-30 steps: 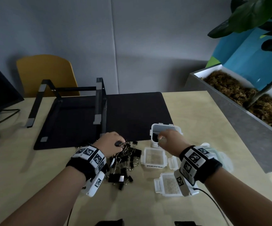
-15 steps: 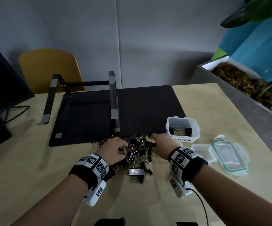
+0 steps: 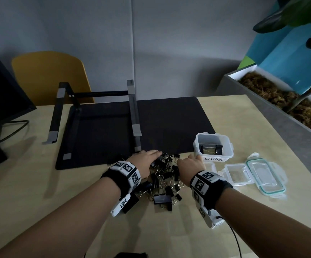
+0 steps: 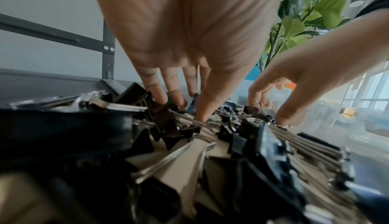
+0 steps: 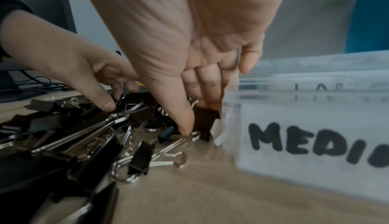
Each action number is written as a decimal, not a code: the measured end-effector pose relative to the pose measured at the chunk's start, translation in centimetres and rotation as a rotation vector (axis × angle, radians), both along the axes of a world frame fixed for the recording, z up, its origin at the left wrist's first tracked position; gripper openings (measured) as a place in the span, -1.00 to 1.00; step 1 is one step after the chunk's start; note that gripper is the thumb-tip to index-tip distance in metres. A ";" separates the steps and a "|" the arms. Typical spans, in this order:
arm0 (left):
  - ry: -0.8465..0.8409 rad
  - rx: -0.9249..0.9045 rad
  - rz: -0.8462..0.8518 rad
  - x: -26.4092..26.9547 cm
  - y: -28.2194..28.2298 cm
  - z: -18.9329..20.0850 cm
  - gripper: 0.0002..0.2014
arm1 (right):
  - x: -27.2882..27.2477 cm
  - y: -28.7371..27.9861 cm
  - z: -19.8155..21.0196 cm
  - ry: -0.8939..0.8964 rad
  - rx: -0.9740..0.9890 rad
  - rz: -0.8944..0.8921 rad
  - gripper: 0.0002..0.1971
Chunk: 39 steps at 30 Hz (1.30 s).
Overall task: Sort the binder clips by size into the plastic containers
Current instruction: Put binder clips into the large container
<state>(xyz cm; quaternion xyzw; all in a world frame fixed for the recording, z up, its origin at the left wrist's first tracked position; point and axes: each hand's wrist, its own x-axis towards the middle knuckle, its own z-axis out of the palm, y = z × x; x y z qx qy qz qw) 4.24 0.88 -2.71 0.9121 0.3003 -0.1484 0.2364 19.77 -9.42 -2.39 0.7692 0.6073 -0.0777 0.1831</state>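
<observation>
Here, left fingers [image 4: 176, 97] straight, touching binder clips [image 3: 165, 181]

Tan table [image 3: 244, 118]: black mat [image 3: 169, 123], binder clips [image 3: 165, 183], LARGE container [image 3: 196, 148], lid [image 3: 265, 175].

You're in an office, pretty clearly. Take the black desk mat [image 3: 169, 127] as your anchor: a laptop stand [image 3: 132, 108] sits on it, a monitor [image 3: 0, 101] with trailing cables [image 3: 11, 129] is off to its left, and a yellow chair [image 3: 48, 75] is behind it against grey partition panels [image 3: 151, 43]. There's a long planter [image 3: 262, 112] to its right and a heap of binder clips [image 3: 165, 175] at its near edge.
</observation>
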 end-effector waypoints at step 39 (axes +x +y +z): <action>-0.352 -0.203 0.344 -4.8 0.0 2.0 -0.44 | 0.0 -0.9 1.0 -0.051 -0.058 0.195 -0.49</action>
